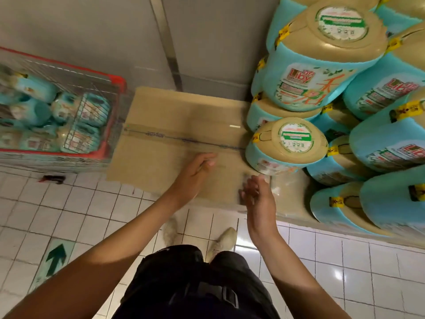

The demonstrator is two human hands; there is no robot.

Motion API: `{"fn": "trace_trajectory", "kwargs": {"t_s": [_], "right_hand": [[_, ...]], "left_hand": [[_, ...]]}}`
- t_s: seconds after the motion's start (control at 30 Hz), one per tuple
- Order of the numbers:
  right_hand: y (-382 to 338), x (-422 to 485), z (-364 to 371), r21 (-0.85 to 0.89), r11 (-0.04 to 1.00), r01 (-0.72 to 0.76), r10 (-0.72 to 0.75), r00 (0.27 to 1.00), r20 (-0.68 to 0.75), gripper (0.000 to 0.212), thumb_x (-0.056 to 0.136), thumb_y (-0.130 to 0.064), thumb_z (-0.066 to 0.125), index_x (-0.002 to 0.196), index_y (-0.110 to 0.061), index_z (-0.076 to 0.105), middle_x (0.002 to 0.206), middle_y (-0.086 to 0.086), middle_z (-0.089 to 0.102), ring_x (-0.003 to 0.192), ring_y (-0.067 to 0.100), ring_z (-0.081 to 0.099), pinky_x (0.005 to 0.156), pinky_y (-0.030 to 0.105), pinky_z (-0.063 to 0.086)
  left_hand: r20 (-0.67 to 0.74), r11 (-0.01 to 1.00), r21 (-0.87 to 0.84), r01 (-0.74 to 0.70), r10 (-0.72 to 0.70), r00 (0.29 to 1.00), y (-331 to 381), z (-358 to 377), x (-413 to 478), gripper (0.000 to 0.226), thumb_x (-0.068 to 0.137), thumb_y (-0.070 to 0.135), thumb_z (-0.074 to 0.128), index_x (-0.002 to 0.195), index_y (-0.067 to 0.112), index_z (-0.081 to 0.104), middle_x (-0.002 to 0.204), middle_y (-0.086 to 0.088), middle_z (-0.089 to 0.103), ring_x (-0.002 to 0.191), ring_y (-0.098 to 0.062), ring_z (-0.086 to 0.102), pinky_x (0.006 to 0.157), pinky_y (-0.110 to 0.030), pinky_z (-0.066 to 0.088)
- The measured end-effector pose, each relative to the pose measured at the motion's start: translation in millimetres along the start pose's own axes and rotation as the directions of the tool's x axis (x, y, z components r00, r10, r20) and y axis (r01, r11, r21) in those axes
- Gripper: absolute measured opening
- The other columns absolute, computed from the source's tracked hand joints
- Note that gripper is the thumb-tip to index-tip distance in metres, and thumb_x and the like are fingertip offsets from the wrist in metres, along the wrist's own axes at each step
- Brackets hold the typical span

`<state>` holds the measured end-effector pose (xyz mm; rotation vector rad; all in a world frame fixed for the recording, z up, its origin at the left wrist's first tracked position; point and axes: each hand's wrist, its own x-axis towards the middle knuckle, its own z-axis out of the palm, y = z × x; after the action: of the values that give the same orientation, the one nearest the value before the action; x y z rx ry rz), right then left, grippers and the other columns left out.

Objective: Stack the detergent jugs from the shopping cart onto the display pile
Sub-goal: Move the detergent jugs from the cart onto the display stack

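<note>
My left hand (197,173) and right hand (259,199) hover empty, fingers loose, over the cardboard (174,116). The display pile (322,77), right, stands tall; several detergent jugs (36,89) wait in the shopping cart (117,80), left.

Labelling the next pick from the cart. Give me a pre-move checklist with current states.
1. Left hand free: ok, fingers relaxed, holding nothing.
2. Right hand free: ok, open, though motion-blurred.
3. Jugs available in the shopping cart: ok, several visible.
4. Bare cardboard beside the display pile for another jug: ok.
5. Front jug of the pile settled: cannot tell; it looks tilted.
6. Floor towards the cart: not ok, a small dark object lies on the tiles by it.
</note>
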<state>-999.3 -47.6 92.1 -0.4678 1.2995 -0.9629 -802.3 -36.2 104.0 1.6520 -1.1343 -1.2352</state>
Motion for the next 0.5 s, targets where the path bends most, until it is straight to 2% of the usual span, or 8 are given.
{"fn": "trace_trajectory", "kwargs": {"t_s": [0.1, 0.17, 0.27, 0.37, 0.43, 0.5], "right_hand": [[18, -8, 36, -0.121, 0.992, -0.028, 0.040, 0.995, 0.096, 0.032, 0.112, -0.035, 0.049, 0.120, -0.010, 0.067, 0.106, 0.006, 0.066, 0.103, 0.020, 0.062, 0.100, 0.041, 0.050], [29, -11, 64, -0.183, 0.982, -0.039, 0.067, 0.987, 0.148, 0.033, 0.112, -0.033, 0.048, 0.120, -0.010, 0.070, 0.108, 0.007, 0.069, 0.104, 0.022, 0.062, 0.098, 0.039, 0.049], [51, -19, 119, -0.283, 0.959, -0.026, 0.098, 0.965, 0.241, 0.036, 0.111, -0.032, 0.046, 0.121, -0.009, 0.073, 0.107, 0.005, 0.071, 0.102, 0.021, 0.062, 0.095, 0.037, 0.047], [78, -33, 178, -0.374, 0.927, 0.006, 0.134, 0.928, 0.346, 0.042, 0.112, -0.037, 0.045, 0.125, -0.007, 0.072, 0.112, 0.004, 0.074, 0.106, 0.018, 0.067, 0.098, 0.038, 0.050], [102, -45, 223, -0.418, 0.908, 0.012, 0.169, 0.905, 0.391, 0.039, 0.112, -0.036, 0.045, 0.122, -0.010, 0.073, 0.112, 0.002, 0.076, 0.107, 0.016, 0.069, 0.100, 0.036, 0.052], [125, -59, 267, -0.460, 0.888, 0.017, 0.193, 0.893, 0.406, 0.035, 0.111, -0.032, 0.047, 0.121, -0.011, 0.073, 0.112, 0.004, 0.076, 0.102, 0.012, 0.069, 0.096, 0.034, 0.053]], "left_hand": [[-0.099, 0.996, -0.037, 0.086, -0.090, 0.991, -26, -49, -30, 0.026, 0.106, 0.047, 0.049, 0.127, 0.044, 0.063, 0.130, 0.030, 0.063, 0.124, 0.013, 0.055, 0.101, -0.012, 0.042], [-0.176, 0.989, -0.075, 0.130, -0.141, 0.974, -47, -82, -54, 0.036, 0.099, 0.057, 0.044, 0.125, 0.044, 0.064, 0.130, 0.027, 0.064, 0.126, 0.006, 0.056, 0.105, -0.024, 0.045], [-0.291, 0.960, -0.217, 0.179, -0.238, 0.927, -87, -137, -97, 0.040, 0.099, 0.054, 0.039, 0.120, 0.038, 0.069, 0.127, 0.018, 0.071, 0.122, -0.008, 0.066, 0.104, -0.039, 0.054], [-0.422, 0.937, -0.309, 0.162, -0.287, 0.860, -118, -195, -143, 0.045, 0.100, 0.059, 0.037, 0.116, 0.033, 0.070, 0.120, 0.017, 0.075, 0.115, -0.009, 0.070, 0.096, -0.038, 0.054], [-0.506, 0.918, -0.364, 0.157, -0.336, 0.794, -140, -237, -174, 0.056, 0.093, 0.069, 0.039, 0.115, 0.028, 0.071, 0.120, 0.011, 0.076, 0.111, -0.013, 0.072, 0.093, -0.037, 0.055], [-0.557, 0.908, -0.391, 0.152, -0.365, 0.746, -160, -273, -202, 0.061, 0.091, 0.072, 0.039, 0.115, 0.026, 0.070, 0.118, 0.007, 0.076, 0.108, -0.018, 0.073, 0.094, -0.042, 0.055]]}}
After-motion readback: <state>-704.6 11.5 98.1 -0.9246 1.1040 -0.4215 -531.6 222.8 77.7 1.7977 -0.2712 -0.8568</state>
